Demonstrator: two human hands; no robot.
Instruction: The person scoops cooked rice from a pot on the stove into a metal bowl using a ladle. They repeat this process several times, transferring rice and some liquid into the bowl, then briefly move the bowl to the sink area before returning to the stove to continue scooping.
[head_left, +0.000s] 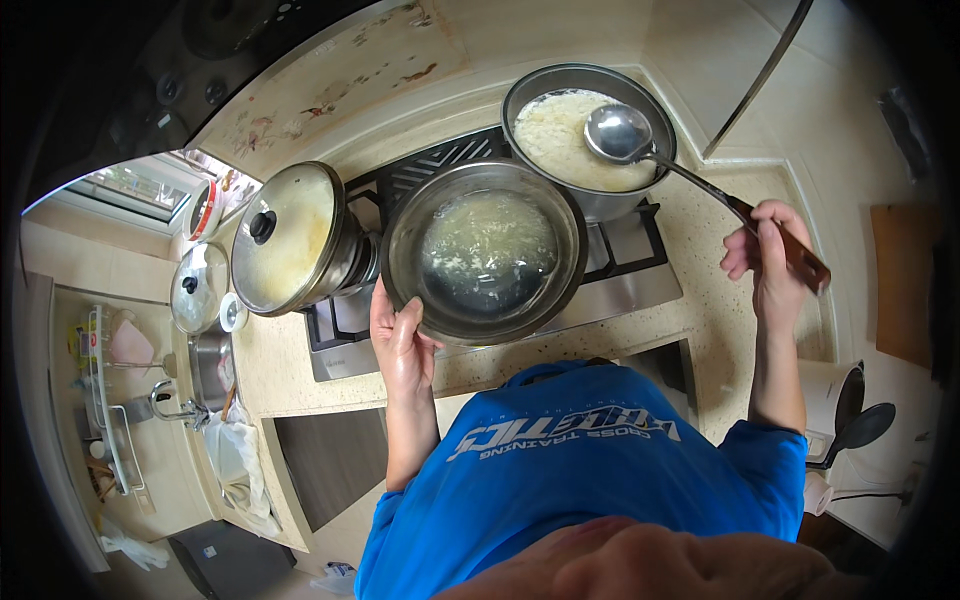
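My left hand grips the rim of a steel bowl, which holds cloudy liquid with pale bits and is held above the front of the gas stove. In my right hand is the dark handle of a metal ladle. The ladle's round head is over a deep metal pot at the back right of the stove. Pale, curdled or foamy food fills much of that pot. Whether the ladle head touches the food is not plain.
A steel pot with a glass lid stands at the stove's left. Farther left are another glass lid, a small white cup and a sink with a faucet. A dark range hood overhangs the upper left. A black utensil is at the right.
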